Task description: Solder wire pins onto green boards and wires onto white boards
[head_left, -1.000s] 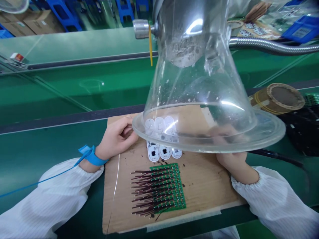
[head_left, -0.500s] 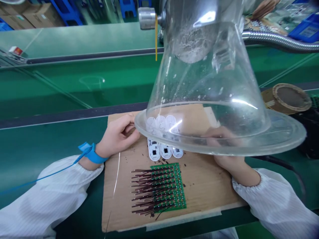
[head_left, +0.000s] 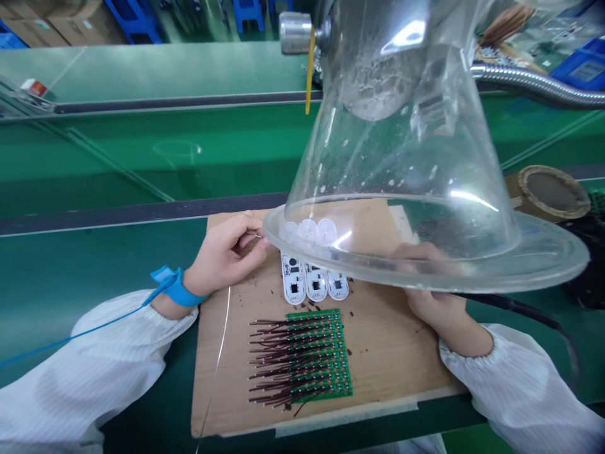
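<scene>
3 white circuit boards point(head_left: 316, 287) lie side by side on cardboard point(head_left: 387, 347) between the hands: left hand point(head_left: 229, 255) curled, pinching thin wire point(head_left: 226, 321); right hand point(head_left: 435, 308) partly behind clear hood point(head_left: 401, 170), closure and hold indeterminable.

Left hand point(head_left: 227, 255) curled — right hand point(head_left: 432, 306) angled inward.

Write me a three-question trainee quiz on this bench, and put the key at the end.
1. Toward which edge of the picture do most of the dark wires on the green board point? A) top B) right C) left
2. True or false: a blue strap circles the wrist of the left hand.
3. Fill in: the white boards lie on a sheet of ____.

Key: 1. C; 2. true; 3. cardboard.
</scene>
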`<state>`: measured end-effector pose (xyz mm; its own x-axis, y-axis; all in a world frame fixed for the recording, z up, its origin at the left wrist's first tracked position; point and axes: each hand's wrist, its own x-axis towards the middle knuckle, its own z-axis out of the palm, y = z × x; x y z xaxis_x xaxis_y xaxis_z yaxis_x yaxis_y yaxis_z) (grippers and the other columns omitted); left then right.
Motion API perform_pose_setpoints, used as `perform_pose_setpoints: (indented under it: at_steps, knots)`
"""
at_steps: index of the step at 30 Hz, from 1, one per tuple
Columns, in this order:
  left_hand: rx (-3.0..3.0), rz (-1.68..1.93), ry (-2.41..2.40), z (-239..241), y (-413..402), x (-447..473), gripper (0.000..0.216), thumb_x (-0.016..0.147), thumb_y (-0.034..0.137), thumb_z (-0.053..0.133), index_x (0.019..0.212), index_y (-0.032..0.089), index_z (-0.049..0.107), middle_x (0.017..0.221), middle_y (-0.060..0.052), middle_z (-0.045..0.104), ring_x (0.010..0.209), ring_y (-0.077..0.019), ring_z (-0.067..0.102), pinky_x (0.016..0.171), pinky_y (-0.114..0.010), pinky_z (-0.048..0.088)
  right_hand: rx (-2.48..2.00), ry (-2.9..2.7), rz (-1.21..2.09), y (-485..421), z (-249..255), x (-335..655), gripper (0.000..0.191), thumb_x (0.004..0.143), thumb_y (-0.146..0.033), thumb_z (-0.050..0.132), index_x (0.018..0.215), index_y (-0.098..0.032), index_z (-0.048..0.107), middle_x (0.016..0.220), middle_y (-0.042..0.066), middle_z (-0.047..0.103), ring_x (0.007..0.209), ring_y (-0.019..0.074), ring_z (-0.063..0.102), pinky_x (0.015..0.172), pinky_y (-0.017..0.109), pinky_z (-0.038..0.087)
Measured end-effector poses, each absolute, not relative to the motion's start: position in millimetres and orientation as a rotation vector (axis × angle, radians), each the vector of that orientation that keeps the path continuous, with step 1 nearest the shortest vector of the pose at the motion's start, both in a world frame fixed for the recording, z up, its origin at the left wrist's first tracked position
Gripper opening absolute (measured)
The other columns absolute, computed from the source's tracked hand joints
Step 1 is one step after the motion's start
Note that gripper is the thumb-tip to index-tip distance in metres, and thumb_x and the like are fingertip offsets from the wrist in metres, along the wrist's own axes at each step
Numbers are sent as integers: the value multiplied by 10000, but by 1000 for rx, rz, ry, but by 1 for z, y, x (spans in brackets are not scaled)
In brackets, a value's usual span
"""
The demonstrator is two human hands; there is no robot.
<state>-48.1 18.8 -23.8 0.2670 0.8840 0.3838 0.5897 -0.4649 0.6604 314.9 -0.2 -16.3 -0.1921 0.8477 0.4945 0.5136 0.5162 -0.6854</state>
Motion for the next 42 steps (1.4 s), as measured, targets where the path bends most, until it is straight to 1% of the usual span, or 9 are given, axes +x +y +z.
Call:
perform_pose_setpoints:
  at_steps: [3, 8, 13, 17, 21, 29, 35, 40, 42]
  knots:
    - [2273, 1120, 1340, -21, 20, -46, 56, 912, 259, 675, 908, 237, 623, 639, 43, 470, 567, -148, 446, 588, -306, 419, -1102, -1702, 537, -4, -25, 316, 213, 930, -441, 719, 805, -269, 713, 706, 32, 707, 631, 216, 675, 579, 366, 564]
    - [2278, 1196, 1301, -17, 23, -43, 91, 907, 246, 658, 860, 223, 584, 652, 40, 463, 592, -143, 448, 595, -292, 417, -1035, -1616, 612, -11, -28, 307, 111, 925, -368, 738, 858, -284, 713, 716, 15, 715, 581, 213, 666, 544, 381, 569]
    - [2299, 1195, 1267, -16, 23, -43, 80, 906, 221, 643, 860, 220, 577, 666, 45, 465, 593, -134, 433, 608, -292, 420, -1048, -1854, 537, -10, -12, 292, 272, 980, -363, 680, 727, -262, 694, 651, 14, 697, 652, 204, 704, 626, 358, 587]
    - [2319, 1181, 1264, -16, 23, -44, 83, 901, 202, 643, 863, 220, 571, 663, 52, 452, 585, -128, 426, 606, -289, 416, -1092, -1917, 498, -10, -13, 296, 256, 981, -342, 688, 737, -264, 695, 715, 17, 727, 713, 201, 718, 710, 369, 613]
    - [2304, 1227, 1235, -15, 24, -43, 94, 891, 187, 644, 853, 220, 564, 675, 46, 454, 585, -130, 425, 576, -280, 398, -1100, -1949, 617, -12, -23, 307, 164, 946, -351, 740, 799, -282, 716, 785, 20, 737, 788, 217, 716, 762, 398, 624]
    - [2332, 1143, 1297, -18, 23, -44, 125, 894, 168, 664, 835, 217, 565, 661, 63, 414, 570, -119, 412, 680, -292, 461, -1091, -1939, 715, -12, -35, 318, 131, 967, -314, 721, 839, -297, 739, 852, 26, 749, 802, 220, 714, 740, 397, 627]
    - [2359, 1194, 1226, -19, 23, -42, 146, 892, 156, 667, 827, 215, 550, 637, 67, 406, 574, -118, 410, 631, -276, 419, -1142, -1923, 697, -15, -34, 316, 137, 958, -356, 733, 839, -291, 746, 844, 29, 755, 792, 222, 718, 759, 394, 628]
    - [2301, 1280, 1146, -17, 25, -43, 119, 885, 146, 670, 899, 211, 571, 692, 47, 444, 601, -122, 423, 572, -266, 363, -1110, -1869, 567, -13, -20, 303, 248, 991, -365, 674, 767, -266, 715, 763, 28, 730, 781, 221, 718, 772, 395, 602]
    - [2294, 1303, 1117, -16, 25, -43, 124, 877, 139, 667, 912, 212, 572, 710, 38, 464, 616, -127, 440, 570, -269, 360, -1083, -1856, 558, -13, -17, 300, 251, 1000, -349, 659, 773, -257, 715, 752, 29, 722, 794, 223, 724, 787, 397, 592]
